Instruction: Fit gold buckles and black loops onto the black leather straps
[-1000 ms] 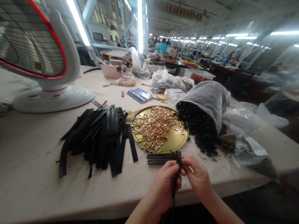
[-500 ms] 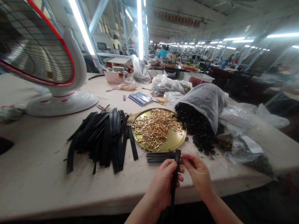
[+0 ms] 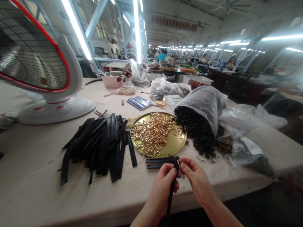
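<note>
My left hand is closed round a black strap, which hangs down toward the table's front edge. At the strap's upper end, my right hand pinches a small gold buckle, partly covered by the fingers. The buckle touches the strap; whether the strap passes through it I cannot tell. Just beyond my hands, a few more black straps lie flat. Behind them stands a round gold tray heaped with gold buckles. A large pile of black straps lies to the left.
A clear plastic bag spills small black discs right of the tray. Another bag with small parts lies at the right. A white fan with a red rim stands at the left. A blue packet lies behind the tray.
The gold buckle now shows in my right fingers at the strap's end. That end looks lower and bent over, where it stood upright before. The view has shifted slightly.
</note>
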Motion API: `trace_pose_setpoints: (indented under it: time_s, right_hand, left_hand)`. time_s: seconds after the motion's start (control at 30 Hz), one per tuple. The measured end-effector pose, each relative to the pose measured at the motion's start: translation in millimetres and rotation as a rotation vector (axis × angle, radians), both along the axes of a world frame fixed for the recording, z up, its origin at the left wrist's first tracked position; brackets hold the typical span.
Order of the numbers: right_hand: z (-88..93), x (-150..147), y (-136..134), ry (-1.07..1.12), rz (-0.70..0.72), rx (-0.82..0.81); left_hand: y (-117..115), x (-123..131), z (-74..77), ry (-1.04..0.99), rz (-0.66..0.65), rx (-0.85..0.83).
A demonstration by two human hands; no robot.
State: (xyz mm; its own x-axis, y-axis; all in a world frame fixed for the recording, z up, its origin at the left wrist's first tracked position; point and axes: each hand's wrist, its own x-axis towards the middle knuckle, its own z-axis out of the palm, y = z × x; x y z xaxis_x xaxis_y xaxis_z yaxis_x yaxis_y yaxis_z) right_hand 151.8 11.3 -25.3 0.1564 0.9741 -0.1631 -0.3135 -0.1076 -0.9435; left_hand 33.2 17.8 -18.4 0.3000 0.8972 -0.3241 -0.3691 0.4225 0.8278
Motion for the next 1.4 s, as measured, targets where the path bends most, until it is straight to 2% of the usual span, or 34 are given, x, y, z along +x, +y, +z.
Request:
trace_pose_setpoints:
  time_s: [0.1,0.2,0.3,0.4,0.53,0.6,0.67,0.73,0.83,0.93,1.07,1.23,1.4]
  right_hand:
    - [-0.5,-2.8,4.9,0.030,-0.055,0.008]
    - [-2.7,-6.6,9.8,0.048,-0.130,-0.004]
    - [-4.0,-10.8,11.1,0.035,-0.141,-0.016]
    - [-2.4,-12.2,9.8,-0.086,-0.121,0.009]
    - [0.0,-9.1,7.5,-0.251,-0.088,0.040]
    - [-0.6,-6.9,6.2,-0.267,-0.058,0.040]
    - [-2.0,-4.8,4.5,-0.283,-0.031,0.039]
    - [-3.1,-2.3,2.3,-0.309,-0.003,0.069]
    - [-2.6,2.1,-1.4,-0.322,0.017,0.149]
    - [-0.9,5.0,-5.1,-0.323,0.024,0.127]
    - [-0.2,0.0,-10.1,-0.182,0.021,0.072]
    - [1.1,-12.2,-14.9,0.018,0.101,0.025]
    - [4.6,-8.2,-13.4,0.002,0.071,0.025]
  left_hand:
    - [-1.9,-0.2,0.4,-0.074,0.019,-0.010]
    - [-4.7,2.9,-1.9,-0.137,-0.016,-0.055]
    - [-3.7,4.9,-7.8,-0.102,-0.045,-0.058]
    - [2.2,-0.4,-11.4,0.130,-0.049,0.036]
    - [9.1,-18.6,-3.5,0.559,-0.012,0.359]
    - [9.5,-27.0,3.0,0.676,0.010,0.495]
    - [8.7,-31.7,7.4,0.713,0.015,0.541]
    - [7.9,-32.2,8.2,0.678,-0.045,0.466]
    - [7.9,-27.5,4.8,0.503,-0.196,0.201]
    - [8.1,-21.9,1.4,0.389,-0.235,0.047]
    - [4.8,-18.3,1.3,0.409,-0.193,0.075]
    - [-3.1,-18.0,7.9,0.394,-0.095,0.270]
    - [-6.0,-19.2,10.0,0.196,-0.205,0.172]
